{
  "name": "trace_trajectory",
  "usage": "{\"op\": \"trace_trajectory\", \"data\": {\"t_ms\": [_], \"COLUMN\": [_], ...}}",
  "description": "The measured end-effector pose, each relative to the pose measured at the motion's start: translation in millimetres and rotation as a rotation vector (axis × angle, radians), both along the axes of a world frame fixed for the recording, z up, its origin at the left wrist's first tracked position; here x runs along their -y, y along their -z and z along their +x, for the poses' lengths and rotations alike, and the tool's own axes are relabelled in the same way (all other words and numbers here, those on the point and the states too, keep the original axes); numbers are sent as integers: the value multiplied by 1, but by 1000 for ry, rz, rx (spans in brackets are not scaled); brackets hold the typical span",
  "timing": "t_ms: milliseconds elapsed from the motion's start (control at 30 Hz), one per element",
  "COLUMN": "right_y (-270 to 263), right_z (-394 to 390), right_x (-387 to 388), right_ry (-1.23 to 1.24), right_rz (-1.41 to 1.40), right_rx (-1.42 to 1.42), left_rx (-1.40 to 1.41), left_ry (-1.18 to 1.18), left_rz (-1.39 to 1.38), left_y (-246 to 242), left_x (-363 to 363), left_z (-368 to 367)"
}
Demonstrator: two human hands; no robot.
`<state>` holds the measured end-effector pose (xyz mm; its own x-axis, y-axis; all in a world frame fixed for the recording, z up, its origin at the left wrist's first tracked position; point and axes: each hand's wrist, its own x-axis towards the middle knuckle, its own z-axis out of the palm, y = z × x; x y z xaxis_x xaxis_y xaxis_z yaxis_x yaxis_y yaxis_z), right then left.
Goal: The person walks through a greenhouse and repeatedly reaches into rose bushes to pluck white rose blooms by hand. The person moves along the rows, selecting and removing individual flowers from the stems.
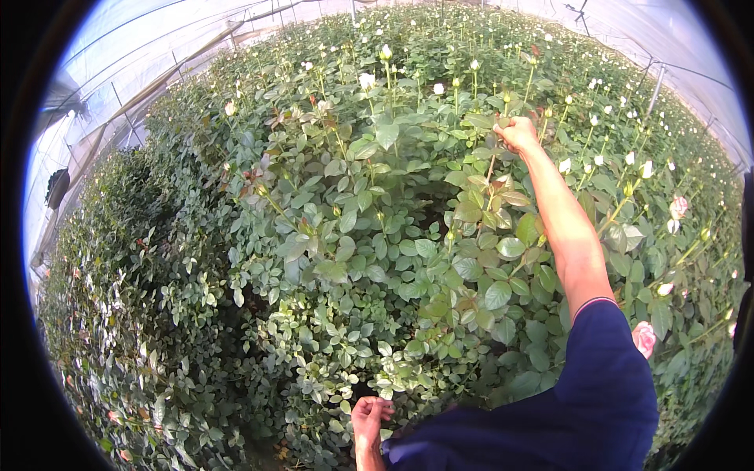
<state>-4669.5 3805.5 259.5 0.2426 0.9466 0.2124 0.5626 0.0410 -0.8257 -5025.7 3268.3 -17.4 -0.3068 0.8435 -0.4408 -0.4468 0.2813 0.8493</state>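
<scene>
Among rose bushes, my right hand [516, 134] reaches far forward at the right of centre, its fingers pinched on a rose stem [490, 168] with leaves about it. Reddish-green rose leaves [498, 194] stand just below that hand. My left hand [372, 410] is low in the picture, close to my body, over small green leaves [386, 377]; its fingers are curled, and whether anything is between them cannot be told. White rosebuds [386, 53] stand upright on their stems beyond my right hand.
Dense rose foliage surrounds me on both sides. A pink rose [645, 340] is beside my right sleeve, and another pink bloom [678, 207] stands farther right. Plastic greenhouse sheeting [147, 35] rises behind the plants. A metal post [655, 91] stands at the upper right.
</scene>
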Motion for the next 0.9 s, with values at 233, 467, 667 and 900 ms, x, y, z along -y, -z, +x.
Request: {"op": "trace_trajectory", "data": {"t_ms": [233, 467, 667, 900], "right_y": [6, 8, 14, 35], "right_z": [-8, -8, -3, 3], "right_x": [-24, -2, 8, -2], "right_ry": [-100, 79, 21, -56], "right_rz": [-128, 92, 102, 112], "right_rx": [-85, 297, 91, -192], "left_rx": [10, 26, 28, -13], "left_ry": [-15, -28, 12, 23], "left_rz": [-29, -17, 0, 43], "left_y": [-4, 0, 5, 8], "left_x": [1, 0, -2, 2], "left_z": [10, 19, 24, 24]}}
